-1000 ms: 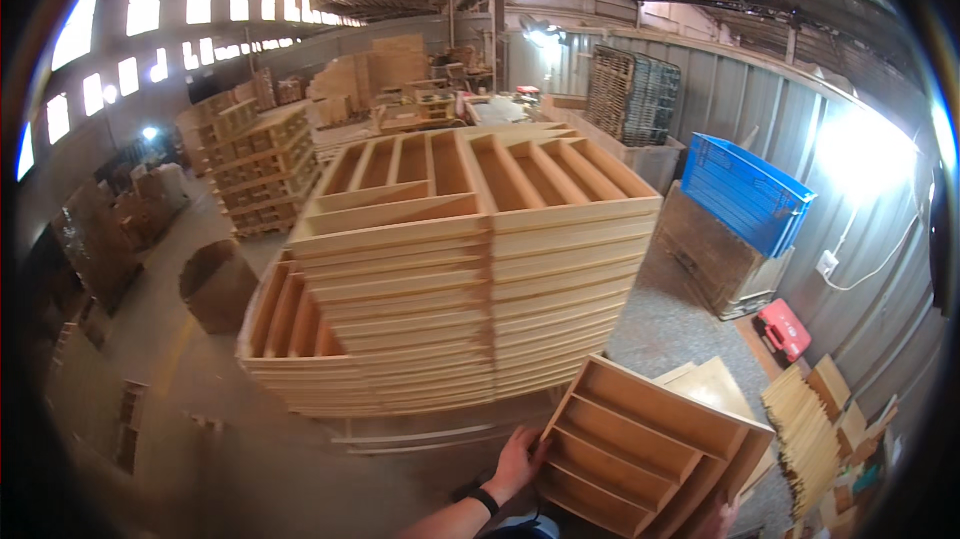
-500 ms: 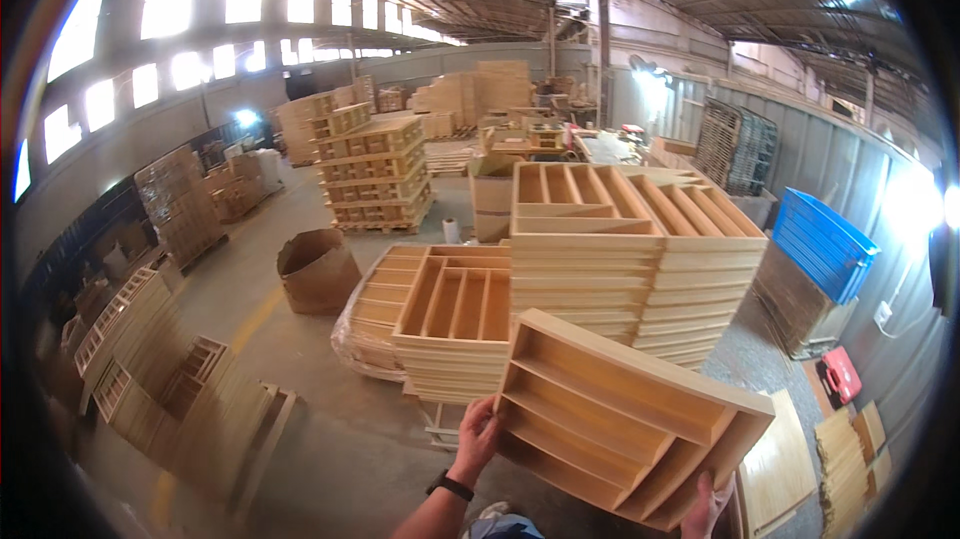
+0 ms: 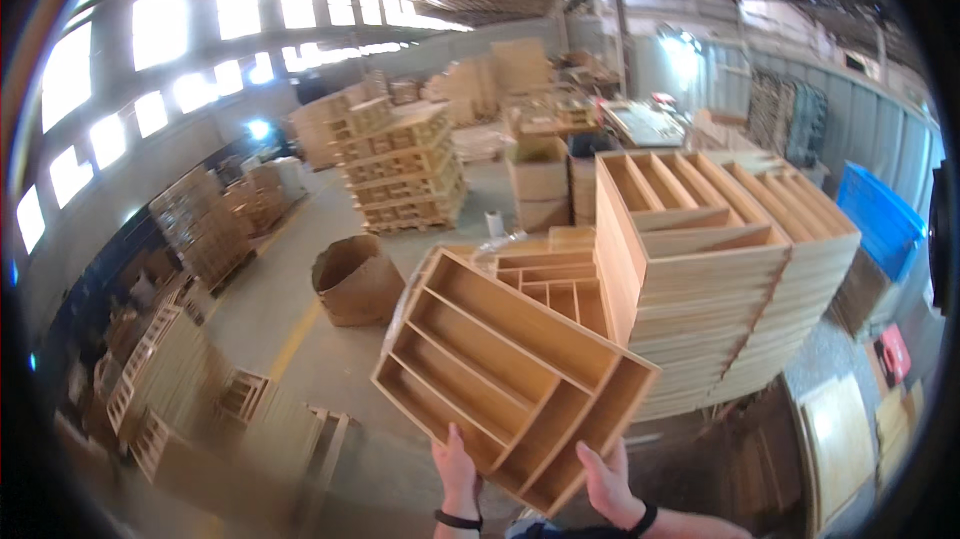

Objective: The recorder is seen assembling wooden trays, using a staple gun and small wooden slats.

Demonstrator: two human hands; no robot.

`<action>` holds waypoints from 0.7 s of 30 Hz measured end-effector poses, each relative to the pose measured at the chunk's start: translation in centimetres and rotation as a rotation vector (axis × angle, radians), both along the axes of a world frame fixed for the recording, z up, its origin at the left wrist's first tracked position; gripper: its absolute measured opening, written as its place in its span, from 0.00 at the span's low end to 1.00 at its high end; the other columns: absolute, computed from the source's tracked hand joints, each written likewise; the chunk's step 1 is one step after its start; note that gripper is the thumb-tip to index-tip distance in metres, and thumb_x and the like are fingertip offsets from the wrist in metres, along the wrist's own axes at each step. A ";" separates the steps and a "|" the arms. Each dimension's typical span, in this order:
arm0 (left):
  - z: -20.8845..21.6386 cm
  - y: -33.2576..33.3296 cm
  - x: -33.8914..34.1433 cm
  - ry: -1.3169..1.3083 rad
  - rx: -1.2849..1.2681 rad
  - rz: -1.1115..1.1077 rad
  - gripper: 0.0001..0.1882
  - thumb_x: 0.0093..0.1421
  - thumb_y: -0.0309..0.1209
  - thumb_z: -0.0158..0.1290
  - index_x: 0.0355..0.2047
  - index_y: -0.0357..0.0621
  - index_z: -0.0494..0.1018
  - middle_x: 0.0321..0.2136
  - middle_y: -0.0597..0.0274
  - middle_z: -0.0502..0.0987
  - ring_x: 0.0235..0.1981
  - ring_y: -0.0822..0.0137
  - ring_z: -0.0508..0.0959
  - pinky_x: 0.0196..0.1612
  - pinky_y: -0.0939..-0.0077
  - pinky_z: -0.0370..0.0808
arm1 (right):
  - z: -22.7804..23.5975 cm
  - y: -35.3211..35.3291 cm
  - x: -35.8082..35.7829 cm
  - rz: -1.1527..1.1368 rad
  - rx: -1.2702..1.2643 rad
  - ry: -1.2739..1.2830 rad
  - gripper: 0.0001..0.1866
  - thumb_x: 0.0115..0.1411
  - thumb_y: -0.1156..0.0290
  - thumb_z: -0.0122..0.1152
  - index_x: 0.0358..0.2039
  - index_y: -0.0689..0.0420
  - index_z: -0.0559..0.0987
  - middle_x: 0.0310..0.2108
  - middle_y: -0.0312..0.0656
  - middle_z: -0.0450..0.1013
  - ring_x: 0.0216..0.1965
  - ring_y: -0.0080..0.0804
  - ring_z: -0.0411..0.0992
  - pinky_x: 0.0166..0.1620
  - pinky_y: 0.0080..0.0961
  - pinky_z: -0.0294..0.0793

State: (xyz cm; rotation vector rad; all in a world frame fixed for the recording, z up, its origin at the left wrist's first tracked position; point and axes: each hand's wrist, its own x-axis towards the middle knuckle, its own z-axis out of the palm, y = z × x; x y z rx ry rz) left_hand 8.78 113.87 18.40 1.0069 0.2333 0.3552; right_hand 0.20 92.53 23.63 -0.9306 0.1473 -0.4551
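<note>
A wooden drawer organizer tray (image 3: 480, 347), divided into long slots and shorter side compartments, is held up in front of me, tilted. My left hand (image 3: 457, 471) grips its near left edge, thumb on the rim. At the near right corner, my right hand (image 3: 607, 484) grips the side with its thumb on the rim. The fingers beneath are mostly hidden. Just behind the held tray lies a lower stack of like trays (image 3: 590, 307), partly covered by it. To the right rises a tall stack of organizer trays (image 3: 700, 309).
An open cardboard drum (image 3: 360, 284) stands on the floor to the left. Beyond it is a pile of wooden pallets (image 3: 405, 169). More stacked wooden frames (image 3: 190, 389) stand at the lower left. A blue crate (image 3: 880, 219) and wooden panels (image 3: 838, 444) are on the right.
The held tray has moved left, from in front of the tall stack to over the lower stack, and its tilt has changed. Both hands keep hold. My view has turned somewhat left.
</note>
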 end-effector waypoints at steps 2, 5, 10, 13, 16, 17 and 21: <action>0.9 4.5 4.0 0.087 0.124 -0.014 0.19 0.74 0.28 0.52 0.63 0.40 0.68 0.52 0.60 0.78 0.51 0.68 0.77 0.54 0.70 0.76 | 0.6 1.7 3.4 0.201 -0.153 0.022 0.21 0.71 0.68 0.66 0.60 0.62 0.73 0.51 0.36 0.77 0.51 0.28 0.75 0.56 0.31 0.76; 1.2 9.7 12.5 0.073 0.374 -0.042 0.19 0.70 0.24 0.51 0.61 0.38 0.70 0.52 0.58 0.78 0.52 0.66 0.77 0.56 0.68 0.75 | -1.4 3.2 7.4 0.402 -0.258 0.303 0.26 0.71 0.55 0.66 0.56 0.65 0.76 0.48 0.42 0.79 0.43 0.27 0.78 0.44 0.27 0.82; 3.2 9.4 26.3 0.026 0.314 -0.283 0.22 0.69 0.24 0.50 0.63 0.38 0.69 0.55 0.57 0.77 0.55 0.65 0.76 0.61 0.68 0.72 | -1.8 4.9 14.0 0.470 -0.092 0.570 0.31 0.71 0.45 0.62 0.52 0.65 0.79 0.44 0.44 0.80 0.39 0.33 0.81 0.36 0.32 0.86; 5.4 5.1 31.3 -0.096 0.394 -0.448 0.22 0.68 0.24 0.50 0.62 0.38 0.70 0.53 0.58 0.77 0.53 0.65 0.77 0.59 0.68 0.73 | -2.1 4.3 16.7 0.376 -0.065 0.649 0.38 0.68 0.40 0.63 0.52 0.70 0.79 0.42 0.48 0.80 0.36 0.34 0.81 0.33 0.33 0.86; 6.0 3.0 34.6 0.079 0.539 -0.595 0.23 0.66 0.25 0.51 0.62 0.38 0.70 0.51 0.58 0.77 0.50 0.65 0.76 0.55 0.68 0.73 | -2.0 3.5 18.3 0.369 -0.063 0.713 0.39 0.69 0.38 0.60 0.57 0.66 0.78 0.42 0.49 0.80 0.39 0.38 0.81 0.39 0.35 0.86; 5.8 2.4 35.6 0.087 0.525 -0.625 0.23 0.66 0.26 0.52 0.61 0.38 0.70 0.49 0.59 0.77 0.48 0.65 0.77 0.53 0.68 0.73 | -1.7 3.4 18.4 0.368 -0.086 0.718 0.41 0.68 0.36 0.60 0.55 0.70 0.79 0.41 0.50 0.80 0.38 0.38 0.81 0.37 0.34 0.86; 4.8 -0.5 38.4 0.074 0.656 -0.658 0.20 0.63 0.27 0.54 0.55 0.35 0.76 0.42 0.58 0.80 0.43 0.66 0.78 0.48 0.69 0.74 | -1.3 2.4 18.4 0.348 -0.148 0.756 0.44 0.68 0.35 0.58 0.52 0.73 0.79 0.39 0.50 0.80 0.34 0.37 0.82 0.36 0.32 0.86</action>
